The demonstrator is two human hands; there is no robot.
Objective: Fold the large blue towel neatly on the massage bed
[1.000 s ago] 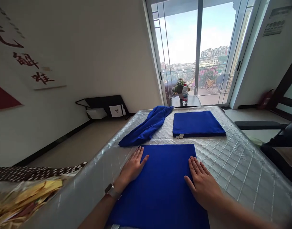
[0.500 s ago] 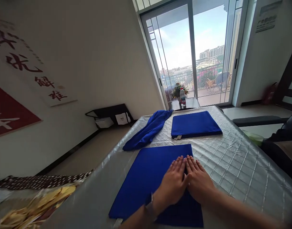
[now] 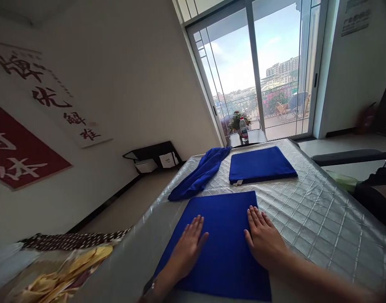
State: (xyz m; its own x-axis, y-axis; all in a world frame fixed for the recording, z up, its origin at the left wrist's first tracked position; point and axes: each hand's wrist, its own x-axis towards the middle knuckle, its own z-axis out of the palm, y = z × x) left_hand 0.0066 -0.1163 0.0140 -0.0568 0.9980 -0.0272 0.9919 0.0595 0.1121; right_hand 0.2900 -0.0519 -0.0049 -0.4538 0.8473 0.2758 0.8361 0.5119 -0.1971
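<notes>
On the quilted silver surface (image 3: 309,219), both hands, left (image 3: 188,248) and right (image 3: 264,240), lie open and flat, gripping nothing, on the near folded blue cloth (image 3: 223,235), its long axis running away from them.

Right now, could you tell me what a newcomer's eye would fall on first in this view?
Most striking is the flat blue cloth at the near end of the silver quilted surface, with the left hand and right hand pressed palm-down on it, apart. Beyond lie a folded blue cloth and, to its left, a crumpled blue cloth. Farther back, bright glass doors show a balcony.
</notes>
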